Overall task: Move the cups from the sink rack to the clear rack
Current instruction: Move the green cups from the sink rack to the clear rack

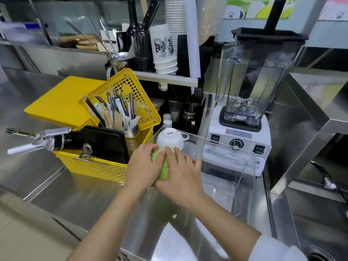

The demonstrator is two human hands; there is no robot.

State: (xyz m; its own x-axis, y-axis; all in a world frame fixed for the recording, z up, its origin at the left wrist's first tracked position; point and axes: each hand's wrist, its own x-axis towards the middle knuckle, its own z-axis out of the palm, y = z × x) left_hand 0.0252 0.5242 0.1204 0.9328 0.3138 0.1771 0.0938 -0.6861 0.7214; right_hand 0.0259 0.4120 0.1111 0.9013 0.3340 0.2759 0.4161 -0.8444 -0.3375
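A clear plastic rack (222,144) stands on the steel counter in front of the blender. Inside it, at the left end, a white cup (170,138) sits upside down with its handle pointing right. Just in front of that cup, a light green cup (164,171) is gripped from both sides: my left hand (144,170) wraps its left side and my right hand (180,178) covers its right side and top. Most of the green cup is hidden under my fingers. The sink rack is not in view.
A yellow basket (105,168) with utensils, a black tray and a metal cup stands left of the clear rack. A white-based blender (243,144) stands right behind it. A yellow board (62,102) lies at the back left. A sink (310,223) opens at the right.
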